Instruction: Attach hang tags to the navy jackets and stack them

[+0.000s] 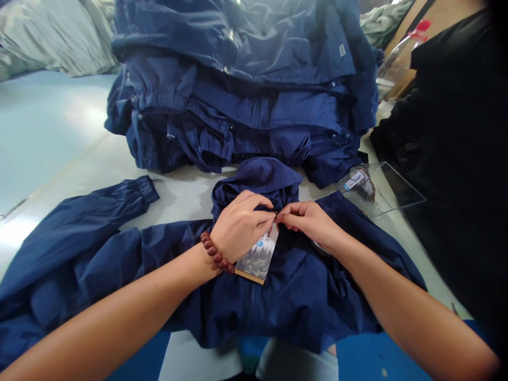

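Note:
A navy nylon jacket [254, 299] lies spread on the table, its hood [256, 180] towards the far side and a sleeve [71, 248] stretched out to the left. My left hand [240, 225] rests over the collar area, a red-brown bead bracelet [216, 253] on its wrist. My right hand [307, 219] comes in from the right. Their fingertips meet at the collar, pinching something small, probably the cord of a printed card hang tag [257, 256] that hangs below. The pinched item is too small to make out clearly.
A tall stack of folded navy jackets [238, 106] stands just beyond the hood. A clear plastic sheet [381, 188] with a tagged packet lies to the right. Black fabric [448, 159] fills the right side, near a plastic bottle [400, 58] with a red cap. Pale bundles [51, 37] lie far left.

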The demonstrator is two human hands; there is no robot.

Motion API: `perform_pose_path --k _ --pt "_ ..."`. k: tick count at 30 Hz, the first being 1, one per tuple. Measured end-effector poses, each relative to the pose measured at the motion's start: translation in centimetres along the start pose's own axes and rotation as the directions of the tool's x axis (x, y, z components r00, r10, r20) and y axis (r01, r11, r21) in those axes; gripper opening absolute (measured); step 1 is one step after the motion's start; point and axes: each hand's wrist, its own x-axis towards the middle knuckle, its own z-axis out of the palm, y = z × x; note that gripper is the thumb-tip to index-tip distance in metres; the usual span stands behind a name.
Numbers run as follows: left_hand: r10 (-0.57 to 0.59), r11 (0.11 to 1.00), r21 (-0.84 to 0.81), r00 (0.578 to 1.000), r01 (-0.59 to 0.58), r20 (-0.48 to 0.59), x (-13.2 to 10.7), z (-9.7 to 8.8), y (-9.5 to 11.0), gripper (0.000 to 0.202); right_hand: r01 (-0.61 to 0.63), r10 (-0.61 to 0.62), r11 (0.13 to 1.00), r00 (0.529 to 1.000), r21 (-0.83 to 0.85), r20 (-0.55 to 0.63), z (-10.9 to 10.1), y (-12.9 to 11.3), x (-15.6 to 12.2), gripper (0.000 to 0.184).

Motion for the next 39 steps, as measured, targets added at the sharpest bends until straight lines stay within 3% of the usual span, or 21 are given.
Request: perform_pose_path --k 5,8,15,21,30,35,39 --pt "-0.075 0.991 -0.115 0.994 0.067 -0.074 0.1 0.4 -0.6 0.013 0.030 -0.029 0.999 0.999 -0.025 0.017 0.0 0.1 -0.2 0.017" --pt "-0.073 0.991 -0.114 0.997 0.069 -0.031 0.2 0.5 -0.8 0.014 0.047 -0.047 0.999 0.999 -0.027 0.020 0.1 0.1 -0.2 0.017" --pt "0.032 0.995 0.090 0.994 -0.042 0.109 0.2 0.3 -0.3 0.019 0.040 -0.040 0.998 0.999 -0.040 0.024 0.0 0.3 -0.1 0.015" --pt "0.102 0.987 0.105 0.985 -0.117 0.143 0.2 0.6 -0.6 0.018 -0.017 0.017 1.000 1.000 -0.010 -0.010 0.0 0.0 -0.2 0.018" --pt "-0.082 0.978 -0.179 0.988 0.105 0.130 0.7 0.6 -0.6 0.014 0.006 -0.006 0.999 1.000 0.031 -0.014 0.0 -0.2 -0.4 0.030" --pt "-0.286 0.823 -0.418 0.916 0.384 0.280 1.1 0.1 -0.8 0.014 0.058 -0.047 0.993 0.993 0.099 -0.108 -0.3 0.0 -0.1 0.035" --pt "-0.335 0.733 -0.481 0.870 0.481 0.361 1.4 -0.3 -0.8 0.019 0.091 -0.079 0.992 0.988 0.086 -0.133 -0.4 0.2 -0.1 0.029"
